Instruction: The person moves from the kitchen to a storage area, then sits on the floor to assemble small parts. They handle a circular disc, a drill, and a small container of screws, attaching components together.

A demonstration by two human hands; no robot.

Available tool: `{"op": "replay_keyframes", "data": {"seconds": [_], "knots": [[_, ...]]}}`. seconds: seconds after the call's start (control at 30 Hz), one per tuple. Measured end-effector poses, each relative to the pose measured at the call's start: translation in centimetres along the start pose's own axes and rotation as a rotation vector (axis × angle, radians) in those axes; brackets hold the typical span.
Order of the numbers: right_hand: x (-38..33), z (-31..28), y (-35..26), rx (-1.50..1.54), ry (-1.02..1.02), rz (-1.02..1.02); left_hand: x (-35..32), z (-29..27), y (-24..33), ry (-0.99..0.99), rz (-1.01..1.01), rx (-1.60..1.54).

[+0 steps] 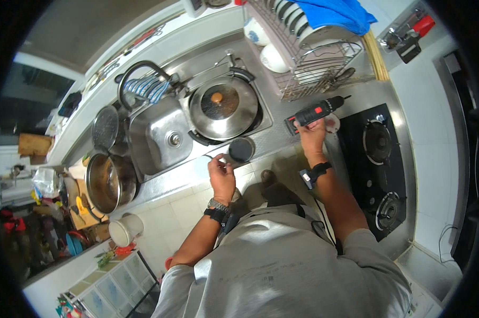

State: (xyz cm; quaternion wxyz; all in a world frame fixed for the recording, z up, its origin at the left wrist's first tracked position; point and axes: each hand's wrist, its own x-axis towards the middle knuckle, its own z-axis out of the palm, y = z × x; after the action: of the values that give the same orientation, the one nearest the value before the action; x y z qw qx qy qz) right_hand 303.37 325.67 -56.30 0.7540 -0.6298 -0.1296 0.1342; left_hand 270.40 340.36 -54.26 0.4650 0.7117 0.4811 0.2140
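My right hand [311, 133] grips a red and black cordless drill [316, 112] that lies across the steel counter [282, 143], its bit pointing right toward the gas hob [380, 169]. My left hand [221, 174] is curled against the near side of a dark round cup [241, 149] on the counter's front edge. A thin metal piece sticks out by the fingers; I cannot tell what it is. Both wrists wear black straps.
A wok with a steel lid [223, 106] sits in the right sink basin, next to the left sink basin [160, 139] and the curved tap [139, 71]. A dish rack [313, 58] with bowls and a blue cloth [335, 13] stands behind. A large pot [109, 183] and a white bucket [125, 229] are at left.
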Motion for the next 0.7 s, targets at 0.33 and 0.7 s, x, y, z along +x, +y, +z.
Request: {"op": "replay_keyframes", "data": {"seconds": [0.33,0.7], "knots": [[1.2,-2.5,2.6,-0.080,-0.072,-0.057,-1.8,1.2,1.0,-0.150,-0.077,-0.206],[0.2,-2.2,0.8,-0.004,-0.069,0.043,-3.3,-0.1,-1.5,-0.069,-0.280,-0.119]]}}
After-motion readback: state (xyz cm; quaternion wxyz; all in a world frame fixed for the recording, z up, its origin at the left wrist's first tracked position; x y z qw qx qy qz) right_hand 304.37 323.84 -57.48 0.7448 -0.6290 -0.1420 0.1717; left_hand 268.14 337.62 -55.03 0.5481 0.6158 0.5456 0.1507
